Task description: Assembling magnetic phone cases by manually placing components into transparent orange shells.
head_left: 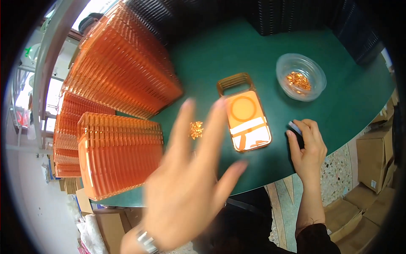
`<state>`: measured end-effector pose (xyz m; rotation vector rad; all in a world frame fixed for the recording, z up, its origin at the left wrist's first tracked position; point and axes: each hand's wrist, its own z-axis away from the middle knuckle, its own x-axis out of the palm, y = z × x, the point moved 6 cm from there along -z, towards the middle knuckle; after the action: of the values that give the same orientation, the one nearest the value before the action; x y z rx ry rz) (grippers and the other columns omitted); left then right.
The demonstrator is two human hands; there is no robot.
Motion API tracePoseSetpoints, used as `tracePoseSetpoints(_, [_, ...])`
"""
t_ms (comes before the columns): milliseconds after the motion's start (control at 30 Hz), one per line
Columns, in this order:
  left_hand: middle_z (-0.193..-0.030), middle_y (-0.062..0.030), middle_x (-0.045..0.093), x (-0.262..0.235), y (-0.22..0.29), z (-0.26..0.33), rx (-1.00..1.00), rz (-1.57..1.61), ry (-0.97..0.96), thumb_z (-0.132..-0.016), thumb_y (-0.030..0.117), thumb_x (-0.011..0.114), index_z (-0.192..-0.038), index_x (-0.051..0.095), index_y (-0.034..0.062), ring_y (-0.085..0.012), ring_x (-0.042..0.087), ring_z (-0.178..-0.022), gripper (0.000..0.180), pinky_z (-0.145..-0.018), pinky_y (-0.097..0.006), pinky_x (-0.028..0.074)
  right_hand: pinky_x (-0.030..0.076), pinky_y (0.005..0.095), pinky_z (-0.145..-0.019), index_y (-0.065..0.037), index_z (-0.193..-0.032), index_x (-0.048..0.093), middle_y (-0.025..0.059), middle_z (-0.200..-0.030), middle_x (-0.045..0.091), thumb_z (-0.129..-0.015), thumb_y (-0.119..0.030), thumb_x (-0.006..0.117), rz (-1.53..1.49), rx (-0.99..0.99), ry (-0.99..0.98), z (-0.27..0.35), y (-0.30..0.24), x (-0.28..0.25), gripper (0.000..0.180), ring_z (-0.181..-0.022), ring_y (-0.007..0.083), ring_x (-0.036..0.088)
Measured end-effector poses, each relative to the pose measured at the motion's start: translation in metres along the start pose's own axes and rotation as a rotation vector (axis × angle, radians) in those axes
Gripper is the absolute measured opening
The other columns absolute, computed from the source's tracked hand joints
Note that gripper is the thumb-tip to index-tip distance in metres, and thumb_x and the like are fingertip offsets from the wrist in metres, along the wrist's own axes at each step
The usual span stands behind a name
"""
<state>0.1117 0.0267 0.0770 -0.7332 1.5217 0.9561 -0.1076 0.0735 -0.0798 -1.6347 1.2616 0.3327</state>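
Observation:
My left hand (182,190), blurred by motion, hovers over the near part of the green table with its fingers spread and nothing visible in it. Just beyond its fingertips lies an orange see-through phone case (253,119) with a ring on its back and a lens-area frame at its far end. A small pile of gold-coloured metal bits (196,130) sits left of the case. At the table's right edge my right hand (311,150) is closed round a small dark object with a pale end (294,127); the fingers hide most of it.
Tall stacks of orange cases (122,63) crowd the left side, with a shorter stack (122,152) nearer me. A clear plastic bowl (319,86) holding gold bits (298,81) stands at the right. Black stacks (292,17) line the back. Cardboard boxes (374,156) lie on the floor.

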Motion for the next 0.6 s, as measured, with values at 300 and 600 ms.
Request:
tracePoseSetpoints(300, [-0.151, -0.0456, 0.038, 0.112, 0.013, -0.086, -0.056, -0.047, -0.034, -0.087, 0.053, 0.077, -0.162, 0.030, 0.0100, -0.0419, 0.075, -0.071, 0.099, -0.062, -0.042, 0.063, 0.055, 0.0392, -0.075, -0.004, -0.113, 0.072, 0.0098, -0.109, 0.067, -0.090, -0.019, 0.079, 0.026, 0.041, -0.013, 0.000, 0.003, 0.005, 0.028, -0.092, 0.0315, 0.070])
tracePoseSetpoints(600, [-0.160, -0.0420, 0.030, 0.066, -0.036, -0.021, -0.146, 0.989, 0.169, -0.085, 0.034, 0.075, -0.170, 0.014, 0.0143, -0.0445, 0.071, -0.110, 0.106, -0.080, -0.043, 0.062, 0.055, 0.0367, -0.078, -0.005, -0.115, 0.072, 0.0091, -0.112, 0.067, -0.094, -0.018, 0.075, 0.085, 0.052, -0.042, 0.004, 0.008, 0.006, 0.025, -0.093, 0.0297, 0.070])
